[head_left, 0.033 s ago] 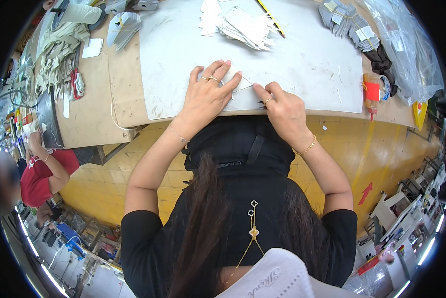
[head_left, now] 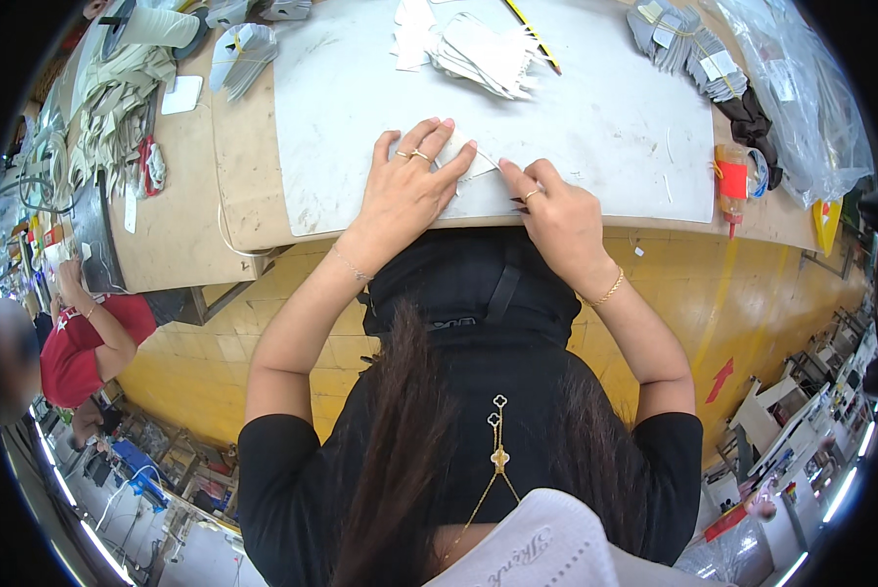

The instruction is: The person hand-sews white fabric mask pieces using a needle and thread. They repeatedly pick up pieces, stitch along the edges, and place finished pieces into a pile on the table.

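My left hand (head_left: 406, 183) lies on a small white fabric piece (head_left: 455, 143), fingers spread, pressing it to the pale grey sheet (head_left: 615, 127). Much of the piece is hidden beneath it. At the piece's right edge, my right hand (head_left: 563, 215) is closed, its index fingertip close to the fabric. Dark pointed ends of a small tool (head_left: 519, 203) stick out from under its curled fingers; the rest is covered, so its kind does not show. Farther back lie a stack of white fabric pieces (head_left: 488, 57) and a yellow-and-black pencil (head_left: 537, 37).
Tied bundles of grey pieces (head_left: 688, 49) lie at the back right, near a plastic bag (head_left: 801, 93) and a red-labelled bottle (head_left: 731, 181). Beige strips (head_left: 126, 93) and a thread cone (head_left: 160, 26) sit at the left. A person in red (head_left: 91, 342) works there.
My right hand's fingers have shifted very slightly at the fabric's edge, and the dark tool ends beneath them have moved a little. The left hand stays in place.
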`<control>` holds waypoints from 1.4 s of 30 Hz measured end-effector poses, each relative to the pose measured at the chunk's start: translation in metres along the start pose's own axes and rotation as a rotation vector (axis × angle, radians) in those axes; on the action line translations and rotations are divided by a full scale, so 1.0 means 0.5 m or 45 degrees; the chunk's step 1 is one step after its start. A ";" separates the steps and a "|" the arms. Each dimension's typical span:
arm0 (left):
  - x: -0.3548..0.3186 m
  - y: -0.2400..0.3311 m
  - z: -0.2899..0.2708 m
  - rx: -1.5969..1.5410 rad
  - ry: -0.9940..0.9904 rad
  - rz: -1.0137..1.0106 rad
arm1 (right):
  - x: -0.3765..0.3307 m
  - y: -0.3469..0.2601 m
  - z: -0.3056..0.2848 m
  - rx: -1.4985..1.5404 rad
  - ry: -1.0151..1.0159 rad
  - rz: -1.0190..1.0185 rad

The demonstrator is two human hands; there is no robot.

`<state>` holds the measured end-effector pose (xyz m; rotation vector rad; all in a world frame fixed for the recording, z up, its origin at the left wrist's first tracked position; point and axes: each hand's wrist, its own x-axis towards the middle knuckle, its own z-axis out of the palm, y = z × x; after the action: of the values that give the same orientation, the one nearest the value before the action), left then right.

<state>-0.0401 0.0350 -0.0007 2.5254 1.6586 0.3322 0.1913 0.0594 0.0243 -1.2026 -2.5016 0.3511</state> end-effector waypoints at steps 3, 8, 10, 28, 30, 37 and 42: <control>0.010 -0.006 0.005 0.024 -0.013 0.003 | 0.012 0.003 0.003 0.152 -0.058 0.254; 0.011 -0.006 0.002 0.020 -0.042 -0.012 | 0.024 0.015 0.004 0.242 -0.050 0.279; 0.011 -0.005 0.001 0.032 -0.042 -0.012 | 0.021 0.018 0.003 0.117 -0.010 0.162; 0.009 0.008 -0.005 0.078 -0.080 -0.027 | -0.001 0.005 0.015 -0.090 -0.118 -0.034; 0.010 0.009 -0.007 0.054 -0.098 -0.031 | 0.001 0.002 0.011 -0.119 -0.162 -0.029; 0.047 -0.019 -0.010 -0.130 -0.101 -0.041 | 0.011 -0.013 -0.007 -0.165 -0.317 0.025; 0.065 -0.031 -0.031 -0.214 0.008 0.035 | 0.024 -0.005 -0.051 0.009 -0.050 0.352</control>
<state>-0.0452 0.0706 0.0152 2.4282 1.5291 0.4615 0.1929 0.0692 0.0508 -1.5561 -2.3648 0.4556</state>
